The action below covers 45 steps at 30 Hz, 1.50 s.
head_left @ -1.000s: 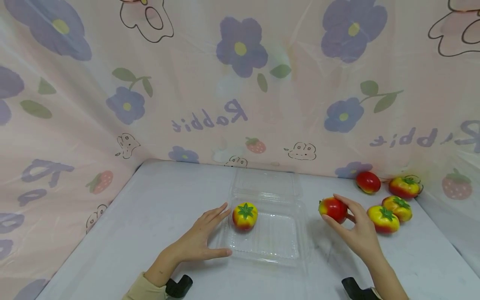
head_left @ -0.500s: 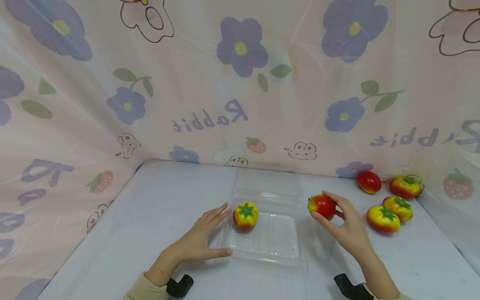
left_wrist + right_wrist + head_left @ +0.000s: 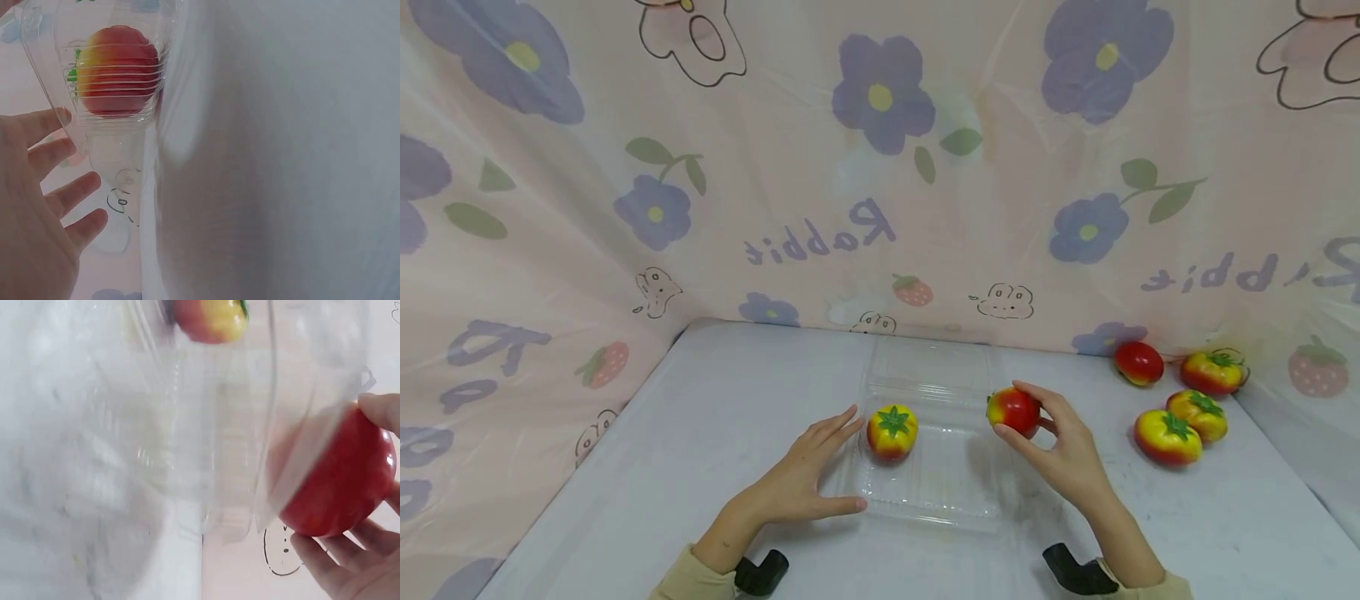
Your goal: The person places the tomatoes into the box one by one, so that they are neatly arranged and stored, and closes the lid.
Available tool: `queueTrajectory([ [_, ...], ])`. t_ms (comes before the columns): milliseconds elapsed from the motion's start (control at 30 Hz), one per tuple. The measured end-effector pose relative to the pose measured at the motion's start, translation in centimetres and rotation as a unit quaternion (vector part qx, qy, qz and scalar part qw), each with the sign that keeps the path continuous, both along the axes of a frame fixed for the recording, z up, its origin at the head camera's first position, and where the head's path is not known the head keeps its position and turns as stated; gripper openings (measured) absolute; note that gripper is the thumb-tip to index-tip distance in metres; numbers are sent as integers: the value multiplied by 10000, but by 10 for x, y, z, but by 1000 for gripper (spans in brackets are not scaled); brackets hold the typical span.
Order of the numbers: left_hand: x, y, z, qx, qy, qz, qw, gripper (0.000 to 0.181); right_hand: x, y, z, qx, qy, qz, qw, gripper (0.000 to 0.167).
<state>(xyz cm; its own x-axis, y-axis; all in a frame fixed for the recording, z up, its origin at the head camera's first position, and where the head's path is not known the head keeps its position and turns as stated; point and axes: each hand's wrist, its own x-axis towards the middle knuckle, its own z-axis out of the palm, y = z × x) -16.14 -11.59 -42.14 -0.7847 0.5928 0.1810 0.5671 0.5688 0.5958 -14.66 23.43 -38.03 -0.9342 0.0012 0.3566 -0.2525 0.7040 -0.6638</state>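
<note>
In the head view, a clear plastic clamshell box (image 3: 936, 518) lies on the table with its lid folded back. One red and yellow toy tomato (image 3: 892, 433) with a green leafy top sits in its left part. My left hand (image 3: 805, 471) is spread at the box's left edge; in the left wrist view its fingertips (image 3: 59, 115) are against or very near the clear wall. Over the box's right edge, my right hand (image 3: 1067, 454) holds another toy tomato (image 3: 1013, 412) between thumb and fingers. The right wrist view shows that tomato's red side (image 3: 344, 481) above the box rim.
To the right lie several more toy tomatoes, among them a mostly yellow one (image 3: 1168, 438) near the front and a red one (image 3: 1138, 363) at the back. A floral curtain (image 3: 880, 233) rises behind the white table (image 3: 745, 375) and along its sides.
My right hand has carried its toy tomato leftward, from beside the box to over its right edge. The left hand and the box have stayed practically still.
</note>
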Motion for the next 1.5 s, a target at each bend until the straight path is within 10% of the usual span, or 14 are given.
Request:
queueTrajectory([
  [1500,-1,3,-2,-47,46,53,10000,96,-20,-58,-23,-258,-607,710,9953,60],
])
